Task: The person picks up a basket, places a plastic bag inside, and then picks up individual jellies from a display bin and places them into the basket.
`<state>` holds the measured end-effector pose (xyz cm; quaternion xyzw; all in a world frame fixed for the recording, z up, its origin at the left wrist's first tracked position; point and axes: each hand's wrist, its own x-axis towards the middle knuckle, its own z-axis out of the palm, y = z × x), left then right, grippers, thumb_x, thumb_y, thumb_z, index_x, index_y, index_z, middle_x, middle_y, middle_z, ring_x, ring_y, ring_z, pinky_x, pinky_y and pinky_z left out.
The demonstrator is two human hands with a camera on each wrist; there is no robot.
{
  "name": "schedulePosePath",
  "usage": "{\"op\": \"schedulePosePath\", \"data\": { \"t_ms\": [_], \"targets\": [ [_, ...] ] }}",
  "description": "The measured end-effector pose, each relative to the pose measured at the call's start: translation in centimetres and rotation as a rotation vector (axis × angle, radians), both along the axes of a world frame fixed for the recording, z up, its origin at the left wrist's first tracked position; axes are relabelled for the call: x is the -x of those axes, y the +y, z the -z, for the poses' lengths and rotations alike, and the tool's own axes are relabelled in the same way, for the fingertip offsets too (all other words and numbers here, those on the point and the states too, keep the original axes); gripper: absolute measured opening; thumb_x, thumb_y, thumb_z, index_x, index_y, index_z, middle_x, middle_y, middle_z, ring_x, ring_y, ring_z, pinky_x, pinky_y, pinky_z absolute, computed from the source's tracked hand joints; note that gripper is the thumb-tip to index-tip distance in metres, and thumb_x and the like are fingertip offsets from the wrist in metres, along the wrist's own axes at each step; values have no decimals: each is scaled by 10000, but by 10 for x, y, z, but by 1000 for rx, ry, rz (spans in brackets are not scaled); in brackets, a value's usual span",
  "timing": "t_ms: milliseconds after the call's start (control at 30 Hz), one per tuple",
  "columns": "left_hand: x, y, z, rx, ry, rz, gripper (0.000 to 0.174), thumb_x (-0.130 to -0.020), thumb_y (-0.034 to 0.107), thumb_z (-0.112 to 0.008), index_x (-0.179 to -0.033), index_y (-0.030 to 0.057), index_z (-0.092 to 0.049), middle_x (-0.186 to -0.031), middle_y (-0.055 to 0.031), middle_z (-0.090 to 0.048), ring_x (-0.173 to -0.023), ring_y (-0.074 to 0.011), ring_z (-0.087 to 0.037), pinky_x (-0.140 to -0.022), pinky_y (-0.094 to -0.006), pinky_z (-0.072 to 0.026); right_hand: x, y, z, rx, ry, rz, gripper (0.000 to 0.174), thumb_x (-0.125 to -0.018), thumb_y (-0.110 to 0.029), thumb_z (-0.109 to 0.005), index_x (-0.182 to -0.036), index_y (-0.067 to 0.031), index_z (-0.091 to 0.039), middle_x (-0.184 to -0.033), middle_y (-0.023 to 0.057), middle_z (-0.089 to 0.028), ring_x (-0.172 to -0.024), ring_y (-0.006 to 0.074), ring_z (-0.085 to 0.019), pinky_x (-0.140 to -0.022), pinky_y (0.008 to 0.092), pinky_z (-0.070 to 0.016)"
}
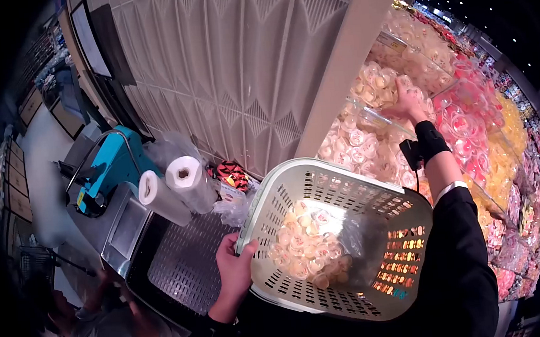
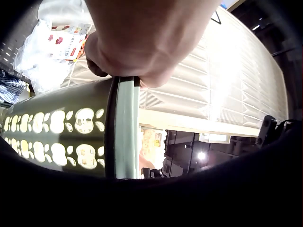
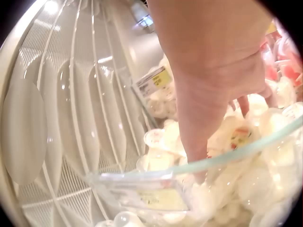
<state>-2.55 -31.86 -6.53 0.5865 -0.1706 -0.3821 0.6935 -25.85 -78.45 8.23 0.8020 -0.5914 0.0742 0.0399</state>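
Note:
My left hand (image 1: 233, 271) grips the left rim of a pale green plastic basket (image 1: 404, 206), thumb over the edge. The left wrist view shows this hand (image 2: 142, 47) clasping the basket's rim (image 2: 125, 123). Inside the tilted basket lies a heap of small cream-coloured jelly cups (image 1: 306, 244). My right hand (image 1: 408, 102) reaches down into a clear-walled bin of similar cups (image 1: 370, 83). Close up, the right hand's thumb and fingers (image 3: 194, 146) are spread apart among the jelly cups (image 3: 236, 137), with the fingertips partly hidden behind cups and the bin's clear edge (image 3: 236, 153).
Pink cups (image 1: 468, 136) and yellow cups (image 1: 502, 171) fill neighbouring bins. Left of the basket are plastic bag rolls (image 1: 189, 180), a black perforated tray (image 1: 182, 262) and a teal machine (image 1: 116, 157). A ribbed wall (image 1: 225, 59) stands ahead; another person (image 1: 112, 323) is at lower left.

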Motion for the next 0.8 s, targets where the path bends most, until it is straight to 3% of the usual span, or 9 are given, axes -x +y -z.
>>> {"op": "schedulePosePath", "data": {
  "t_ms": [67, 133, 167, 200, 267, 500, 567, 700, 800],
  "targets": [
    [0, -4, 4, 12, -35, 6, 224, -812, 64, -666, -983, -31, -556, -875, -62, -627, -771, -99, -576, -722, -244, -473, -4, -3, 16, 139, -33, 25, 1101, -582, -442, -819, -1449, -81, -246, -1268, 318, -482, -1195, 450, -461, -1005, 444, -401],
    [2, 0, 0, -18, 5, -17, 249, -803, 79, -674, -987, -44, -562, -883, -73, -632, -789, -109, -585, -731, -247, -477, 11, -15, 40, 266, -96, -114, 1032, -609, -436, -811, -1431, -100, -285, -1228, 291, -522, -1136, 434, -508, -964, 451, -426],
    [1, 0, -9, -74, 35, 14, 246, -808, 73, -669, -989, -51, -558, -901, -81, -634, -809, -111, -593, -732, -252, -480, 17, -25, 46, 476, -5, -216, 989, -626, -422, -810, -1418, -99, -315, -1220, 258, -538, -1089, 408, -543, -935, 454, -437],
    [0, -1, -10, -53, 34, 18, 246, -812, 67, -664, -996, -53, -555, -912, -87, -637, -814, -113, -597, -732, -252, -481, 20, -23, 42, 367, -90, -269, 975, -633, -432, -804, -1415, -100, -326, -1211, 252, -541, -1072, 408, -551, -937, 443, -438],
    [-1, 3, -6, -34, 45, 2, 245, -815, 61, -659, -1002, -56, -551, -922, -93, -640, -819, -114, -601, -732, -253, -482, 22, -18, 35, 257, -94, -127, 928, -639, -379, -779, -1410, -100, -346, -1242, 297, -486, -1152, 431, -486, -974, 453, -409],
    [-2, 1, -4, 9, 2, 25, 258, -828, 61, -655, -1020, -60, -532, -926, -97, -643, -838, -110, -602, -729, -243, -479, 22, -14, 36, 351, -238, -162, 803, -630, -326, -783, -1324, -125, -433, -1191, 294, -502, -1135, 419, -488, -951, 458, -414],
    [1, 2, -5, -34, 3, 44, 257, -829, 64, -656, -1018, -60, -532, -923, -94, -642, -838, -107, -601, -726, -241, -478, 36, -23, 39, 380, -164, -316, 766, -633, -301, -782, -1299, -122, -447, -1204, 282, -500, -1113, 422, -499, -938, 458, -423],
    [0, 4, -9, 25, 40, 54, 248, -826, 65, -656, -1007, -59, -540, -910, -87, -643, -824, -100, -600, -709, -235, -476, 40, -60, 43, 175, -49, -264, 846, -643, -338, -771, -1359, -84, -399, -1210, 281, -504, -1121, 431, -503, -945, 459, -423],
    [-3, -2, -9, 36, 14, 28, 204, -837, 38, -638, -1005, -33, -547, -881, -60, -642, -770, -77, -585, -681, -228, -468, 24, -53, 52, 259, -87, -184, 848, -634, -365, -777, -1339, -51, -427, -1173, 284, -530, -1111, 429, -514, -938, 460, -429]
  ]
}}
